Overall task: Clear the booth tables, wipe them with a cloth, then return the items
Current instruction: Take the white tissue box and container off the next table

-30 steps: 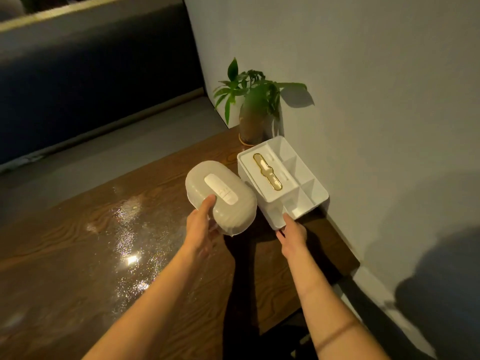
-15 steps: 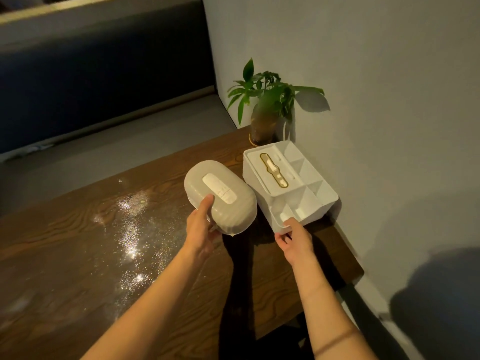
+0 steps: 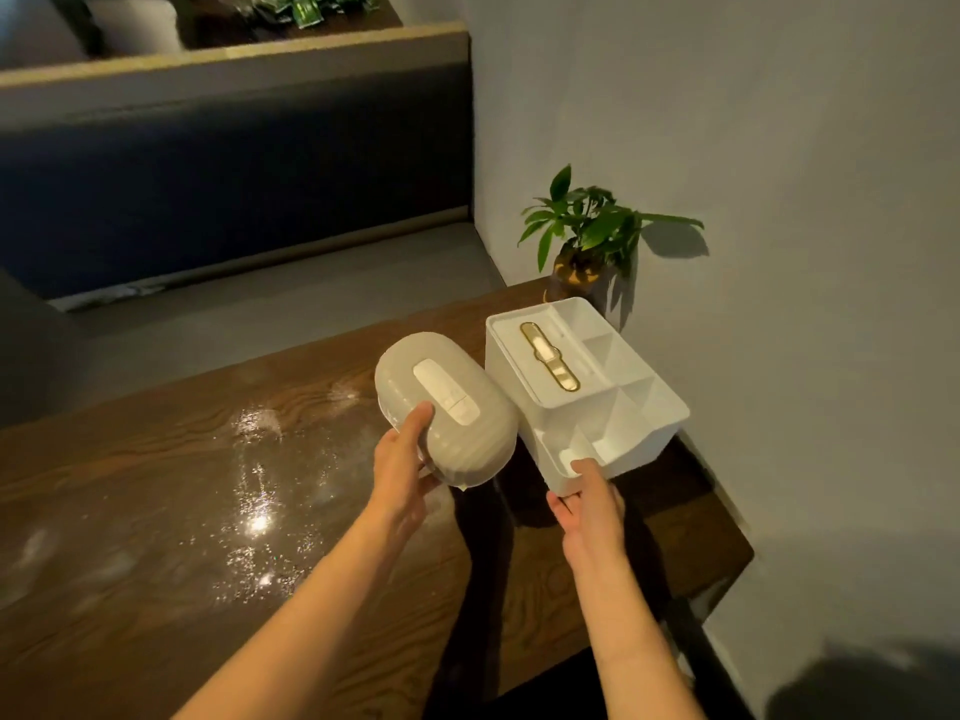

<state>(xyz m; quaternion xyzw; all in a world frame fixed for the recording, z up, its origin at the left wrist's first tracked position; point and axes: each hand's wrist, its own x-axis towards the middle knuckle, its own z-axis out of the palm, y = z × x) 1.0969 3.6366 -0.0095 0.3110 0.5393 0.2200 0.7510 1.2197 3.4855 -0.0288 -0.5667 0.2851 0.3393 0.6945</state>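
Observation:
My left hand (image 3: pixel 402 462) grips an oval white container (image 3: pixel 447 407) with a flat lid tab, held tilted just above the wooden booth table (image 3: pixel 208 537). My right hand (image 3: pixel 589 498) holds the near corner of a white organizer box (image 3: pixel 584 387) with a gold-trimmed slot and several open compartments; my thumb lies over its rim. The box is beside the wall at the table's far right. The tabletop glistens wet in its middle.
A small potted green plant (image 3: pixel 587 241) stands in the table's far right corner against the grey wall (image 3: pixel 779 200). A dark padded booth seat (image 3: pixel 208 174) runs behind the table. The neighbouring table beyond the backrest bears green packets (image 3: pixel 306 7).
The view has tilted upward, showing more of the booth back. My right hand has shifted from the box's near side to its near corner, with my thumb over the rim. My left hand keeps its grip.

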